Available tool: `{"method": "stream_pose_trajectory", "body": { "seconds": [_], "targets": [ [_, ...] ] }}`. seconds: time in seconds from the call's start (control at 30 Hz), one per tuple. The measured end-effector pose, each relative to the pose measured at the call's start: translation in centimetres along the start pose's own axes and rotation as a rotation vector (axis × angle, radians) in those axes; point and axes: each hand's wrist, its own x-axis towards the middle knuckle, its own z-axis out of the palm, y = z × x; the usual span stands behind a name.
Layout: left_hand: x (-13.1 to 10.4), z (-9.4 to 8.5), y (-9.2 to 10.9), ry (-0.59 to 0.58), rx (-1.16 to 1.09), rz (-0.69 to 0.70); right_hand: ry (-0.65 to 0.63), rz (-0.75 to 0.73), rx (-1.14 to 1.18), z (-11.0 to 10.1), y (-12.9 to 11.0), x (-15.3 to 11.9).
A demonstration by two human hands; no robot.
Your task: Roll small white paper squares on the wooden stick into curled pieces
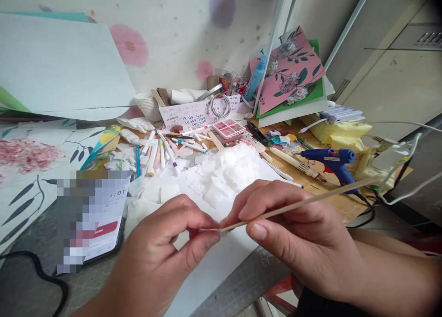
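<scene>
A thin wooden stick [311, 198] is held low over the tabletop [241, 284], running up to the right. Its near end is pinched by the fingertips of the left hand [162, 252], while the shaft is gripped between thumb and fingers of the right hand [297, 234]. A heap of white paper pieces [231, 169] is seen just beyond, with a blue glue gun [333, 162] to the right.

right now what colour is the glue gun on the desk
Blue, with a red label on its side; the glue gun shows in the head view.

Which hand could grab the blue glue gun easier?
The right hand, probably. The blue glue gun lies on its side of the desk, just beyond it. The left hand is farther away, pinching the thin stick tip.
</scene>
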Motion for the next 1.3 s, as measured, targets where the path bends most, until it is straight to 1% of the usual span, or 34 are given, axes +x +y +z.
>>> {"method": "stream_pose_trajectory", "body": {
  "seconds": [0.07,0.13,0.23,0.3,0.37,0.47,0.53,0.6,0.7,0.9,1.07,1.3],
  "targets": [
    [0.2,0.1,0.2,-0.006,-0.094,-0.059,-0.012,0.008,0.008,-0.1,-0.1,-0.1],
    [0.3,0.1,0.3,-0.037,-0.209,-0.172,-0.028,0.009,0.003,-0.2,0.0,-0.1],
    [-0.1,0.1,0.1,-0.1,-0.397,-0.367,-0.048,-0.032,-0.01,-0.3,0.0,-0.1],
    [-0.5,0.2,-0.2,-0.101,-0.504,-0.434,-0.069,-0.066,-0.004,-0.3,0.0,-0.1],
    [-0.8,0.2,-0.5,-0.074,-0.556,-0.448,-0.091,-0.075,-0.002,-0.3,0.0,0.0],
    [-0.9,0.1,-0.7,-0.045,-0.575,-0.467,-0.11,-0.072,0.011,-0.5,0.1,0.0],
    [-0.9,0.0,-0.6,-0.071,-0.612,-0.491,-0.102,-0.06,0.041,-0.5,0.1,0.0],
    [-0.8,0.0,-0.5,-0.118,-0.657,-0.485,-0.065,-0.051,0.07,-0.6,0.2,0.0],
    [-0.6,0.3,-0.2,-0.172,-0.744,-0.485,-0.019,-0.092,0.078,-0.5,0.1,0.1],
    [-0.4,1.0,0.4,-0.195,-0.961,-0.566,-0.055,-0.145,0.02,-0.2,-0.2,0.5],
    [-0.4,0.8,0.7,-0.22,-1.009,-0.606,-0.092,-0.179,-0.033,-0.3,-0.1,0.5],
    [-0.2,1.1,0.5,-0.196,-1.004,-0.672,-0.095,-0.202,-0.072,-0.4,0.0,0.4]
  ]
}}
